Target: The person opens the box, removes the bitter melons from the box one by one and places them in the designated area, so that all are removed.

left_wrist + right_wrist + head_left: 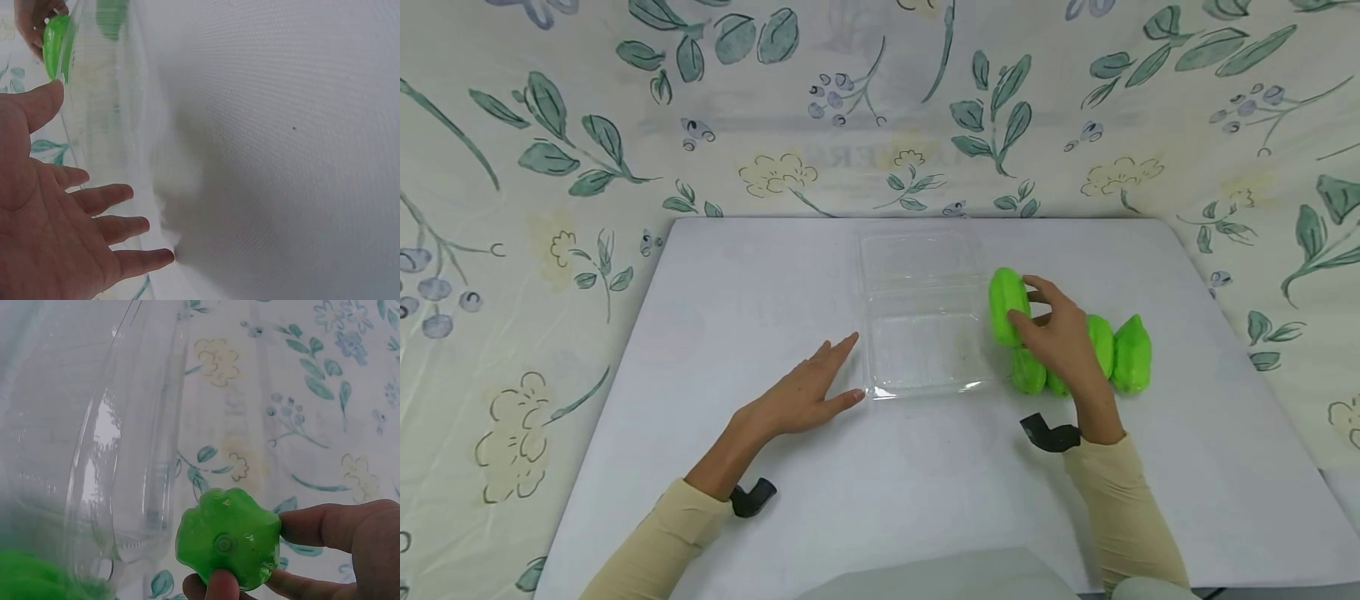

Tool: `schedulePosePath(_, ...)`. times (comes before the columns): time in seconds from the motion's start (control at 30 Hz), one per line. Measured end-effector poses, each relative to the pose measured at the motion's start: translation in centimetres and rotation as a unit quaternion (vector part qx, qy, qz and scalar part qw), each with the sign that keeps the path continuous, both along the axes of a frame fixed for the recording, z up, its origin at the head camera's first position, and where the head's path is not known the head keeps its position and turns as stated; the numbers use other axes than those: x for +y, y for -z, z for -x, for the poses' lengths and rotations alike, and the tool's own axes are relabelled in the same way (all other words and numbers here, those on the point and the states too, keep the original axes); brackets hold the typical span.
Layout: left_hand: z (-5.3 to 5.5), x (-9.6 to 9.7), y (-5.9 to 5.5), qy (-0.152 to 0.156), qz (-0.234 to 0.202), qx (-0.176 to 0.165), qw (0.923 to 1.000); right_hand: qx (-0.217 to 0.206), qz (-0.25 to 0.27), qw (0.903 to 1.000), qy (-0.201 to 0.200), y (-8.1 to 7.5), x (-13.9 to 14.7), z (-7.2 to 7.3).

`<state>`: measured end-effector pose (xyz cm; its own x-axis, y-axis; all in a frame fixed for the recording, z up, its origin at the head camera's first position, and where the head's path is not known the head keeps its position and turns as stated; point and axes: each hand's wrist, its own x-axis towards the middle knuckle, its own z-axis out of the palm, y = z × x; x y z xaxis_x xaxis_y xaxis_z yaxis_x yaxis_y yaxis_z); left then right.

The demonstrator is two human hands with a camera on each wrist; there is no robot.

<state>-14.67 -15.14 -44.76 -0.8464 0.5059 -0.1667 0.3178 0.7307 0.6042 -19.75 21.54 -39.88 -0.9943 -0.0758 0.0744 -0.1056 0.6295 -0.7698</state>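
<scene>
My right hand [1060, 337] pinches a bright green, ribbed piece [1006, 302], shaped like a toy fruit, between thumb and fingers. It is held upright just right of a clear plastic clamshell box [925, 390]. The right wrist view shows its lobed end with a small round mark in the centre. Several similar green pieces [1132, 358] lie in a row under and beside that hand, partly hidden by it. At the box's left side my left hand [797, 396] is spread, fingers straight, holding nothing. Its thumb tip is close to the front left corner; contact is unclear.
The box lies open on a white table [760, 275], its lid half [917, 254] towards the back edge. Behind and beside the table hangs a cloth [865, 158] printed with leaves and flowers. A black band piece [1051, 433] sits at my right wrist.
</scene>
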Motion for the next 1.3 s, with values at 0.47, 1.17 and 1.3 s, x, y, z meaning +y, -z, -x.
schedulePosePath(0.47, 0.1, 0.0, 0.0, 0.002, 0.003, 0.006, 1.0000, 0.007, -0.012, 0.9988, 0.047, -0.3, 2.2, -0.3)
schedulePosePath(1.17, 0.0, 0.0, -0.1, -0.001, 0.003, -0.003, 1.0000, -0.013, 0.003, 0.9965, 0.082, -0.6, 4.6, -0.7)
schedulePosePath(1.3, 0.0, 0.1, -0.2, 0.002, 0.004, 0.000, 1.0000, -0.011, -0.002, 0.9953, 0.096, -0.7, 5.1, -0.8)
